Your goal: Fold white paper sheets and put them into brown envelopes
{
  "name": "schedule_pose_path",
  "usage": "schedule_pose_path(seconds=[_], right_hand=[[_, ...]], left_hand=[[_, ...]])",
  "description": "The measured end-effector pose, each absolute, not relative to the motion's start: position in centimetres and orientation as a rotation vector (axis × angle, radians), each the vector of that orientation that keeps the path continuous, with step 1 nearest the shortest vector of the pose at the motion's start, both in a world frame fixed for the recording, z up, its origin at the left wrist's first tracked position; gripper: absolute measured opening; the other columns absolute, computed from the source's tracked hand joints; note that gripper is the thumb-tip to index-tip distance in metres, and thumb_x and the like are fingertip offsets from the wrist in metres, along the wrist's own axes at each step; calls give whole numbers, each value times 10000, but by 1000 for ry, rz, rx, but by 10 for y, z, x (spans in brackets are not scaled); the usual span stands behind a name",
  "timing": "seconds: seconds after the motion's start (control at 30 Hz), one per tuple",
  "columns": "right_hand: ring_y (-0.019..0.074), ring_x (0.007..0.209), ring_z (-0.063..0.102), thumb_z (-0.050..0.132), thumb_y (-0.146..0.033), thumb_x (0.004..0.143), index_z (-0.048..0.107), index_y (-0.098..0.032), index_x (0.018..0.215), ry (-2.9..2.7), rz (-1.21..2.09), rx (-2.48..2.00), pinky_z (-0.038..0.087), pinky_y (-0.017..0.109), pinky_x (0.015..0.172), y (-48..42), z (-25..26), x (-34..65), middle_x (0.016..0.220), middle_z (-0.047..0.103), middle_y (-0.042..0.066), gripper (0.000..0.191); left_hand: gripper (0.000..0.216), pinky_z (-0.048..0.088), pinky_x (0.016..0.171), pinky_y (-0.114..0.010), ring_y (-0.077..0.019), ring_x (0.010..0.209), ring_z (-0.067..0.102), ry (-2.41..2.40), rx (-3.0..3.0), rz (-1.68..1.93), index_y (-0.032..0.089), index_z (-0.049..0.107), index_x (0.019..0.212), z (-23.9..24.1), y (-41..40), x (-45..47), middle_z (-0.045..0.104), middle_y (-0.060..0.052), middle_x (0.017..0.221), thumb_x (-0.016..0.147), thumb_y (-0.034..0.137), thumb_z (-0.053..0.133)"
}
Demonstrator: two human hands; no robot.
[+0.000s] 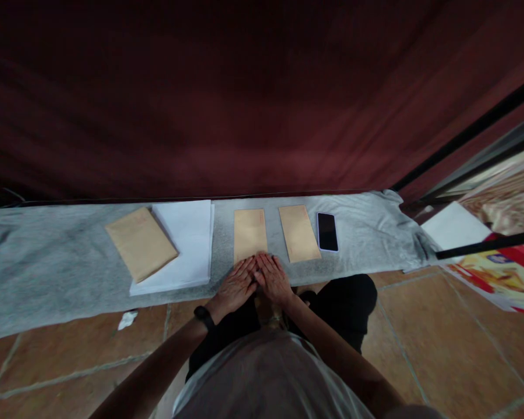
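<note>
My left hand [237,286] and my right hand [274,278] lie flat and open, side by side, on the near end of a narrow tan envelope [250,231]. The fingertips of both hands touch each other over the envelope's lower edge. A black band sits on my left wrist. A second narrow tan envelope [298,232] lies just right of the first, apart from my hands. All of this rests on a grey cloth [61,267] spread along the floor.
A stack of white paper [187,233] with a larger tan envelope [140,242] on it lies to the left. A black phone [327,231] lies right of the envelopes. A dark red curtain [244,99] hangs behind. Tiled floor, a paper scrap [128,319], and white paper [454,224] at right.
</note>
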State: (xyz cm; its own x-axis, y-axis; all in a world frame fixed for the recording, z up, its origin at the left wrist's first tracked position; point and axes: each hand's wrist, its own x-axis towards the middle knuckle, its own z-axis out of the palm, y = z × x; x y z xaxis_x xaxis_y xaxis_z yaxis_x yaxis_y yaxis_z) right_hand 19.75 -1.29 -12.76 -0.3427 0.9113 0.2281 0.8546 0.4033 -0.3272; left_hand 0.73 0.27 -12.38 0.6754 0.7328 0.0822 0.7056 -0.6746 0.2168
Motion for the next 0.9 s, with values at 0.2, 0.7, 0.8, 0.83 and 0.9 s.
schedule_pose_path(seconds=[0.2, 0.7, 0.8, 0.83, 0.9], right_hand=[[221, 1511, 356, 409, -370, 1073, 315, -145, 1599, -2334, 155, -1535, 234, 449, 1273, -15, -129, 200, 1611, 413, 120, 579], [255, 1500, 373, 428, -399, 1064, 308, -126, 1598, -2290, 122, -1583, 247, 485, 1258, -18, -130, 208, 1598, 428, 152, 612], [242, 1495, 382, 415, -379, 1067, 310, -134, 1600, -2293, 145, -1544, 246, 476, 1266, -17, -129, 200, 1588, 449, 139, 596], [236, 1495, 383, 412, -380, 1067, 314, -140, 1599, -2302, 156, -1526, 243, 470, 1269, -16, -129, 197, 1587, 454, 132, 592], [228, 1495, 381, 419, -392, 1065, 319, -149, 1598, -2324, 170, -1502, 236, 462, 1273, -16, -129, 194, 1589, 453, 122, 594]], left_hand=[[627, 245, 1273, -426, -211, 1549, 266, 1264, 2673, 228, 169, 265, 1609, -124, -4, 0, 325, -109, 1658, 1052, 448, 335], [622, 311, 1245, -466, -250, 1517, 346, 1472, 2619, 301, 153, 314, 1594, -124, -18, -16, 397, -130, 1621, 1037, 430, 324], [589, 340, 1227, -470, -268, 1501, 377, 1533, 2584, 300, 126, 386, 1559, -119, -16, -8, 444, -143, 1591, 1030, 376, 316], [574, 356, 1216, -468, -275, 1490, 396, 1560, 2565, 302, 119, 419, 1539, -117, -14, -5, 464, -147, 1577, 1027, 357, 317], [546, 398, 1183, -468, -288, 1452, 449, 1616, 2529, 295, 116, 483, 1498, -114, -12, 1, 507, -151, 1544, 1023, 330, 319]])
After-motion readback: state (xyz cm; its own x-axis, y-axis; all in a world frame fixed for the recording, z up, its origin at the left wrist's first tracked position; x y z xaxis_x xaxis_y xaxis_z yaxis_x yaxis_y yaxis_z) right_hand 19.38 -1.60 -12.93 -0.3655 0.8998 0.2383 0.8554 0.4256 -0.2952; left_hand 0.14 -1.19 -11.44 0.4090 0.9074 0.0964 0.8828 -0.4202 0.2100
